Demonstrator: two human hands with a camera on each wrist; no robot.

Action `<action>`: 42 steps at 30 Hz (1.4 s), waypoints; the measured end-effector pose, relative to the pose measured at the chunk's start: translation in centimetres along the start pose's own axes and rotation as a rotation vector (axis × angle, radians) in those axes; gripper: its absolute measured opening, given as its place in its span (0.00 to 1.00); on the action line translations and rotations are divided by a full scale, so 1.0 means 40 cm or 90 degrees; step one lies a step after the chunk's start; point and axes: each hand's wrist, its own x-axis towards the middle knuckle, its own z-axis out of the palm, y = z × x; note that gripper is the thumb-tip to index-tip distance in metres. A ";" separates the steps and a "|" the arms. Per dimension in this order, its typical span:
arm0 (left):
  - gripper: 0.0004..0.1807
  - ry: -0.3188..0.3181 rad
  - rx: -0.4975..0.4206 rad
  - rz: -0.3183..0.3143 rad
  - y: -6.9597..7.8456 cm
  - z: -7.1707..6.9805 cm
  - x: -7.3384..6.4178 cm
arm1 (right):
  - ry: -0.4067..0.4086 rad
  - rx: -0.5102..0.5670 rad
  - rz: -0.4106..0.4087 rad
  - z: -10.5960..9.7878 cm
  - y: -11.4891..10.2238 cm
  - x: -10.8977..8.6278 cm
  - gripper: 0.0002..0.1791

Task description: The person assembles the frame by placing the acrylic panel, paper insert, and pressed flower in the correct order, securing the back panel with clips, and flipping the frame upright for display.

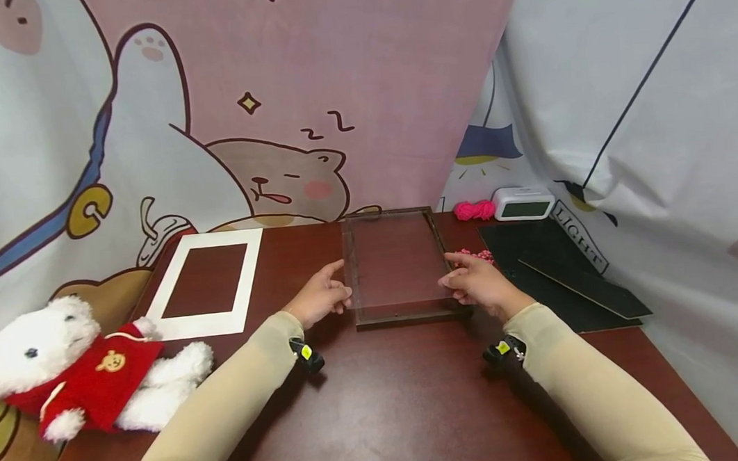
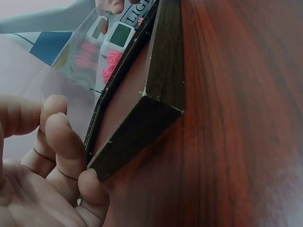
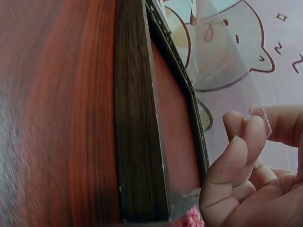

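A clear plastic sheet hangs tilted over a dark wooden picture frame, which lies on the table with its recess facing up. My left hand pinches the sheet's left edge; in the left wrist view its lower fingertip is right at the frame's corner. On the opposite side, my right hand holds the sheet's right edge between thumb and fingers, seen closely in the right wrist view. Through the sheet, the reddish tabletop shows inside the frame.
A white mat lies left of the frame, beside a white teddy bear in red. Black boards lie at the right. Behind them are pink yarn and a white digital clock; small pink pieces lie by my right hand.
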 end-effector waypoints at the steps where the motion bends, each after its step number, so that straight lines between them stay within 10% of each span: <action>1: 0.43 -0.001 0.004 0.000 -0.001 0.003 0.006 | 0.001 0.002 0.001 -0.006 0.002 0.001 0.41; 30: 0.38 -0.024 0.098 -0.021 -0.009 0.014 0.051 | 0.037 -0.116 0.032 -0.034 0.040 0.036 0.36; 42: 0.37 0.061 0.101 -0.028 -0.016 -0.002 0.034 | 0.050 -0.128 0.006 -0.027 0.037 0.039 0.40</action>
